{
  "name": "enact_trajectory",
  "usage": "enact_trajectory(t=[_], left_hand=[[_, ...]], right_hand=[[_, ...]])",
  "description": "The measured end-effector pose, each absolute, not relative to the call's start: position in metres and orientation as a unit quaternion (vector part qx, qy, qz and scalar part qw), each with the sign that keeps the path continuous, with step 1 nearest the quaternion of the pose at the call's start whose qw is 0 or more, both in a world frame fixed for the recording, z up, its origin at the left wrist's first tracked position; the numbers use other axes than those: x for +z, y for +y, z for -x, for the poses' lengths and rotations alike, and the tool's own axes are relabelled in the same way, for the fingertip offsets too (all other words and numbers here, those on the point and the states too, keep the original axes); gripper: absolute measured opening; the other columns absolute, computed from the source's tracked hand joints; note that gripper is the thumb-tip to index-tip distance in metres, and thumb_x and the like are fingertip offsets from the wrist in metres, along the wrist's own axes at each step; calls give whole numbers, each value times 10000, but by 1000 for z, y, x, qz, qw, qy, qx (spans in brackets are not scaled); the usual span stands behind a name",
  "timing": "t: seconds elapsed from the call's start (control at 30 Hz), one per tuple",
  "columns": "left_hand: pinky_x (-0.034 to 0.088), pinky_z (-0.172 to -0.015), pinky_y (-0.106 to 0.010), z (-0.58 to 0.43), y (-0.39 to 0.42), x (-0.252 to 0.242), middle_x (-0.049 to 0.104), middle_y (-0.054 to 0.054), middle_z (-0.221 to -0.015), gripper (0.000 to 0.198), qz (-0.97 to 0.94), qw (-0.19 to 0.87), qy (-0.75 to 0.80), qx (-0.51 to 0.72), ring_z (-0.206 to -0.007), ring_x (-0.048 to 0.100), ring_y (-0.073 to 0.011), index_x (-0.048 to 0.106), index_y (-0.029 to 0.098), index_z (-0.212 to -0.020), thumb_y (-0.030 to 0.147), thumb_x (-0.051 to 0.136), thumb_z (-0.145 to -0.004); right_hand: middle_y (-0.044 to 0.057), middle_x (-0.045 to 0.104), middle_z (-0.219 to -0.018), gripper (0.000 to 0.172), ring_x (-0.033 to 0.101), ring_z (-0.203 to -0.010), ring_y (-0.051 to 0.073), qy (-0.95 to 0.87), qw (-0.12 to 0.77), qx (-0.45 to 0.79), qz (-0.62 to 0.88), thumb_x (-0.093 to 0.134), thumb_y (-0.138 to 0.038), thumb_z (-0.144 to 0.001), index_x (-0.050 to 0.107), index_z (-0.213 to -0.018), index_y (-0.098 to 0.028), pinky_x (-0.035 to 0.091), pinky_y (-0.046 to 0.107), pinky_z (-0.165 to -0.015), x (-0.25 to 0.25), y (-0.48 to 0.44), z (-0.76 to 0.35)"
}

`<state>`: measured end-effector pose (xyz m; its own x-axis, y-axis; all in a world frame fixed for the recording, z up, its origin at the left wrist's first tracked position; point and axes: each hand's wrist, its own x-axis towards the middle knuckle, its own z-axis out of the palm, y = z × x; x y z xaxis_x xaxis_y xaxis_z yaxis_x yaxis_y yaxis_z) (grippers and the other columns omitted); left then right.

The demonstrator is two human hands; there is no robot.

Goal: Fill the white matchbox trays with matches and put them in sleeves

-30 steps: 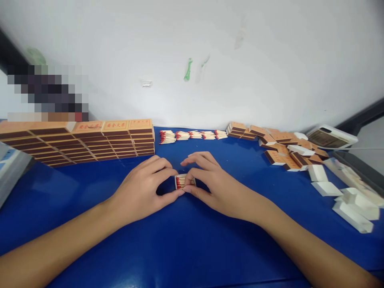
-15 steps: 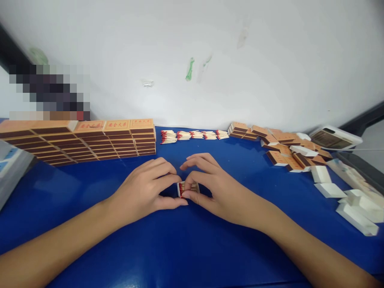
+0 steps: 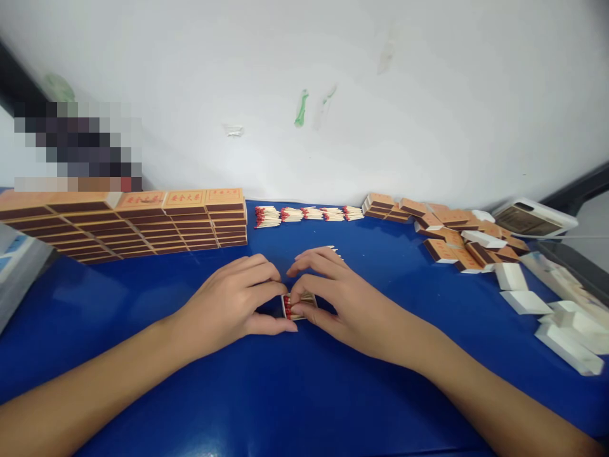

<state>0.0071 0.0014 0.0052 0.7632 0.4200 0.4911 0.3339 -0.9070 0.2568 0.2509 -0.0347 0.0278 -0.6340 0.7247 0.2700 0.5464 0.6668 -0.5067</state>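
My left hand (image 3: 238, 295) has thumb and forefinger parted about the left end of a small white tray (image 3: 284, 308); whether they press it, I can't tell. My right hand (image 3: 340, 295) is the nearer, its thumb and forefinger narrowed over the matches (image 3: 308, 298) inside; I can't see whether they pinch any. The tray lies between my hands, long axis left to right, red heads leftward. Beyond my right knuckles are loose matches (image 3: 337, 252), then a row of match bundles (image 3: 311, 214) by the wall, stacked matchboxes (image 3: 190, 222) to the left, jumbled matchboxes (image 3: 450, 238) to the right
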Motion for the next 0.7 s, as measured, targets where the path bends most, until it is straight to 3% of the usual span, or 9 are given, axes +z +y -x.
enact_trajectory(t=[0.2,0.3,0.43,0.7], left_hand=[[546,-758,-339,-8,1,5,718,-58,-949,287,-930,84,217,284,-854,648,-203,781,174,-1054,435,805,-937],[556,-782,-347,-8,1,5,724,-63,-982,264,-921,101,244,286,-878,655,-206,786,173,-1060,406,808,-937],[557,-829,-366,-7,0,5,728,-66,-1026,274,-920,111,266,266,-922,663,-218,783,177,-1096,399,804,-939],[538,-884,-392,-8,0,4,727,-64,-1052,255,-914,109,282,271,-950,664,-223,777,191,-1097,397,791,-948]], right_hand=[[92,720,-1167,40,612,-1205,282,-871,254,132,398,666,-230,-1023,700,-1022,-252,533,480,-1032,35,-24,-270],[84,751,-1031,78,674,-982,263,-851,220,94,466,627,-239,-1031,701,-1052,-231,553,424,-855,35,-11,-293],[46,724,-867,113,643,-740,208,-821,160,117,536,643,-312,-1016,704,-1004,-217,480,340,-666,31,2,-315],[40,680,-868,182,606,-738,191,-829,144,143,521,582,-302,-1040,684,-919,-213,437,320,-668,25,4,-310]])
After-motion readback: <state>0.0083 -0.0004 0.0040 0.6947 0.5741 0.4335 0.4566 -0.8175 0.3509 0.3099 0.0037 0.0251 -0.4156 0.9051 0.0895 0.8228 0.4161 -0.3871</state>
